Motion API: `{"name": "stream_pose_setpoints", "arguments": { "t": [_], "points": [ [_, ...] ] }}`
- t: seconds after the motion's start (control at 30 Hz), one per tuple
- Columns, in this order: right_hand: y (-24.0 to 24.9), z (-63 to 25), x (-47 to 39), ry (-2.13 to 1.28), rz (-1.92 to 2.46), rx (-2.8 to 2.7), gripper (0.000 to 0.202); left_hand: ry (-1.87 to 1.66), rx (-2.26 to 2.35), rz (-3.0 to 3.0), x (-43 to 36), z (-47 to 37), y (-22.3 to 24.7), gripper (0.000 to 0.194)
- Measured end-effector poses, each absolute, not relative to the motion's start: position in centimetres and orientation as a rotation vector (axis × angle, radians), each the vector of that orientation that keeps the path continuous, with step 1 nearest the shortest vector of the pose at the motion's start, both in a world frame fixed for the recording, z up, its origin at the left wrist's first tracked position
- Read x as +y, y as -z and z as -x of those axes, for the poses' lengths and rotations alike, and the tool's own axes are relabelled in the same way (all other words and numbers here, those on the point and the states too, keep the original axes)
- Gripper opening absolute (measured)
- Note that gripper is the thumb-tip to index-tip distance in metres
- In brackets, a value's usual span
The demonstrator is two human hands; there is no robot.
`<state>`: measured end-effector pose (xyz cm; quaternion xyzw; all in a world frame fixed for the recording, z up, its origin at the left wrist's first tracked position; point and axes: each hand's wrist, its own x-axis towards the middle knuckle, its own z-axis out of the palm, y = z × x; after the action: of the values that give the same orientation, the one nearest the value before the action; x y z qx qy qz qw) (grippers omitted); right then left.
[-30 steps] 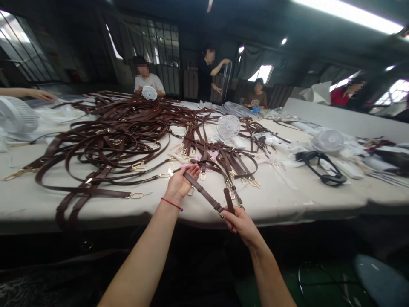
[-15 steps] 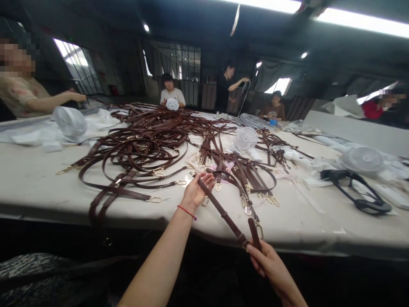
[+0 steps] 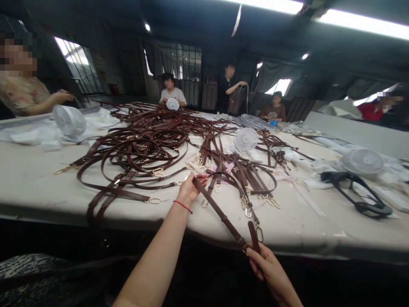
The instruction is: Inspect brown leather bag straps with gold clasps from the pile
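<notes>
Between both hands [image 3: 223, 221], taut brown strap [image 3: 220, 212].

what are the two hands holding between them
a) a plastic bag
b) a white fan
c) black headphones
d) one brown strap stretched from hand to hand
d: the left hand grips the upper end of a brown strap and the right hand pinches its lower end by the buckle, while the white fan stands untouched on the table.
</notes>
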<state>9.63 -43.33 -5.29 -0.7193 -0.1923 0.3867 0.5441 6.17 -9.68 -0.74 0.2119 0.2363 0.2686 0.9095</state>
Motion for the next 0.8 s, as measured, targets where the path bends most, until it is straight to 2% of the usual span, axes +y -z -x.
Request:
{"name": "stream_pose_setpoints", "arguments": {
  "t": [0.17,0.27,0.4,0.53,0.63,0.8],
  "points": [
    [5.1,-9.9,-41.8,-0.888,1.659,-0.444,0.057,-0.563,0.467,-0.449,-10.5,-6.4,-0.1,0.032],
    [4.4,-10.0,-39.2,-0.85,1.583,-0.454,0.057,-0.442,0.453,-0.555,-13.5,-6.6,-0.2,0.024],
    [3.0,-11.0,-35.2,-0.826,1.493,-0.533,0.052,-0.292,0.393,-0.749,-17.2,-6.6,0.2,0.022],
    [0.8,-13.0,-32.4,-0.621,1.46,-0.584,0.045,-0.39,0.375,-0.739,-17.3,-7.0,0.2,0.02],
    [-1.4,-14.8,-30.3,-0.501,1.34,-0.621,0.041,-0.445,0.346,-0.82,-17.0,-7.2,0.4,0.031],
    [-3.2,-17.4,-25.3,-0.508,1.345,-0.747,0.032,-0.203,0.156,-1.025,-18.1,-7.4,1.9,0.052]
  ]
}}
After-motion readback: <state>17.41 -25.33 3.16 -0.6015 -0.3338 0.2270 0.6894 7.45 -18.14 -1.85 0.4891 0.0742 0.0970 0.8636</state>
